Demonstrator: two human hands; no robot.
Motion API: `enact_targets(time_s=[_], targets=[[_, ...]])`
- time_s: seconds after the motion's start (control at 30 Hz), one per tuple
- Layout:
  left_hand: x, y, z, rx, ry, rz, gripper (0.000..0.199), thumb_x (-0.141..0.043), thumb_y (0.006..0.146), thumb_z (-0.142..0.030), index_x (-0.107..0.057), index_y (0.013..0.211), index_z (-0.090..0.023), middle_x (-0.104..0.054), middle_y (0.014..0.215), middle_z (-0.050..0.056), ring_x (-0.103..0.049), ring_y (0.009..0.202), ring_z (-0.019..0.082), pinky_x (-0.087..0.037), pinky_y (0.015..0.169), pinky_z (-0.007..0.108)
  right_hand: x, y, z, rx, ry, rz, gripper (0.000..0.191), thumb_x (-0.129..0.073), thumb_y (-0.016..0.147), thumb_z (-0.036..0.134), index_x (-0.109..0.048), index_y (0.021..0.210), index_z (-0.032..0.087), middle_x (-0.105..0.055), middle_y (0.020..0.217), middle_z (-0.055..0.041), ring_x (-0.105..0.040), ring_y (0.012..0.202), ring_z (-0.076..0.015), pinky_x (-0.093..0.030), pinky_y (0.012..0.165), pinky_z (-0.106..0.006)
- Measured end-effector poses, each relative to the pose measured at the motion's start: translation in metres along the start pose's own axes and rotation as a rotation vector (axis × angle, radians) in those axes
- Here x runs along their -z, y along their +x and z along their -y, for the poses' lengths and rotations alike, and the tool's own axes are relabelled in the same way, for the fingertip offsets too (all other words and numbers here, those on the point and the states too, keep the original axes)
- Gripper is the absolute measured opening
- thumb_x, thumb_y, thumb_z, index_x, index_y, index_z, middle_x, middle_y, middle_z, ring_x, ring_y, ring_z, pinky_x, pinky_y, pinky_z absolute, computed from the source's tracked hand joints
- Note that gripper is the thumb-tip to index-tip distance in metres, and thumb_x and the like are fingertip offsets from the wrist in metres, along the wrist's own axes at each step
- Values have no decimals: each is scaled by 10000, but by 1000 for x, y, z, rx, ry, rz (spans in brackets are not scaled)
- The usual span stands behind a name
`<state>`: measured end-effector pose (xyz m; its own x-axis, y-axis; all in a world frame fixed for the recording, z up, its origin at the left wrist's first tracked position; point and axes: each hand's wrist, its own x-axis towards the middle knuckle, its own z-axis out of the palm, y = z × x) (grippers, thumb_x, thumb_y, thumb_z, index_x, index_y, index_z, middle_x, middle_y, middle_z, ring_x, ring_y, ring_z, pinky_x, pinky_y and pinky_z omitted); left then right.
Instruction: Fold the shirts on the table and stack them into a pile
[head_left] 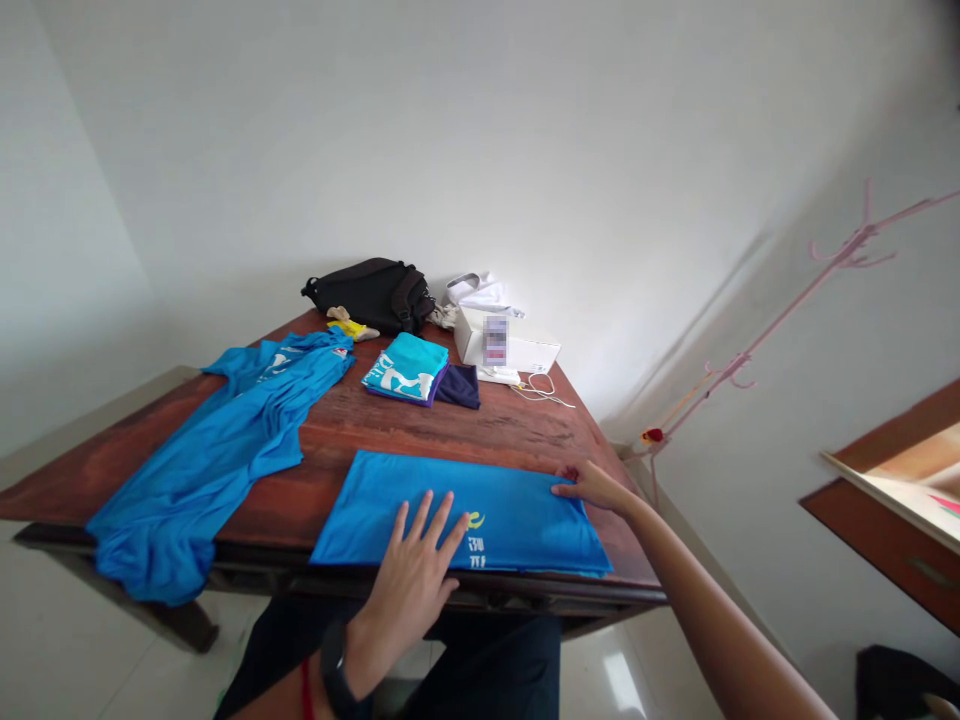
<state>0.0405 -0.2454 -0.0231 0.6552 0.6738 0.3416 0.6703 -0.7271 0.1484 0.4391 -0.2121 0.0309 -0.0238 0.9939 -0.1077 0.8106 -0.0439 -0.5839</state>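
A blue shirt (pixel 517 500), folded into a long rectangle with yellow and white print, lies along the table's front edge. My left hand (pixel 420 560) rests on its front part with the fingers spread. At the shirt's far right corner, the thumb and fingers of my right hand (pixel 589 487) close on the fabric. To the left another blue shirt (pixel 217 450) lies loosely spread, its lower end hanging over the edge. Farther back sit a folded turquoise shirt (pixel 411 365) with white print and a dark folded cloth (pixel 459 386) beside it.
On the wooden table (pixel 502 430), a black bag (pixel 367 290), a yellow item (pixel 347 327), a white box (pixel 540 350) and a white cable (pixel 544 392) are at the back. A pink coat rack (pixel 795 300) leans at the right.
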Motion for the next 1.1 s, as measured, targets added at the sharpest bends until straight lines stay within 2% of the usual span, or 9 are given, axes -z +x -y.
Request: enact_targets(time_s=[0.1,0.2,0.4,0.57,0.7,0.8,0.97,1.03,1.1], targets=[[-8,-1,3,-2,22,0,794,-577,887,-77,-376,1579,-411,-297,1689,59,-276,1538,399,-292,1190,666,10,3,4,15,-6,85,421,-776,720,553,-625,654,166,-589,620,16,-516,613,-145,-394,577,-262],[-6,1,10,-40,21,13,824,-530,901,-42,-329,1588,-450,-276,1697,49,-272,1541,391,-311,1179,668,18,-4,13,18,32,74,438,-745,756,582,-587,682,181,-554,658,27,-503,648,-144,-391,596,-263],[14,10,15,-110,-90,116,724,-675,943,-292,-359,1583,-415,-262,1696,78,-271,1539,398,-301,1197,660,23,-41,19,-102,273,-4,499,-789,709,638,-565,826,207,-542,710,36,-525,660,-143,-412,552,-245],[25,24,0,-111,-261,197,709,-661,949,-471,-397,1586,-305,-210,1698,133,-167,1556,433,-217,1213,699,22,-65,8,-289,475,-126,532,-781,734,601,-592,1073,237,-652,789,16,-605,625,-152,-464,507,-237],[41,38,-27,-173,-617,324,768,-574,982,-545,-308,1626,-221,-203,1696,152,-128,1571,402,-179,1242,659,28,-75,25,-295,566,-109,539,-755,780,550,-593,1205,260,-629,729,44,-587,550,-132,-466,462,-226],[50,50,-47,-144,-1029,392,826,-550,978,-597,-241,1646,-221,-231,1695,147,-189,1574,341,-192,1267,580,32,-73,56,-275,631,-59,475,-784,771,518,-657,1119,221,-582,631,64,-561,493,-112,-501,472,-231],[56,71,-61,168,-1726,558,929,-652,909,-620,-246,1638,-213,-371,1639,184,-370,1508,336,-352,1201,540,25,-49,116,-222,713,7,356,-812,781,457,-704,988,188,-685,683,14,-645,535,-122,-561,525,-231],[60,76,-56,275,-1874,602,889,-702,882,-581,-308,1603,-240,-492,1555,169,-507,1408,339,-472,1102,520,17,-33,136,-215,765,44,290,-813,802,399,-701,962,184,-723,729,-9,-688,569,-134,-580,543,-229],[64,76,-47,376,-1908,592,836,-751,849,-536,-379,1548,-266,-596,1441,146,-616,1282,328,-571,958,468,5,-16,154,-232,795,90,217,-792,833,330,-704,959,177,-752,761,-37,-733,636,-157,-590,558,-222]])
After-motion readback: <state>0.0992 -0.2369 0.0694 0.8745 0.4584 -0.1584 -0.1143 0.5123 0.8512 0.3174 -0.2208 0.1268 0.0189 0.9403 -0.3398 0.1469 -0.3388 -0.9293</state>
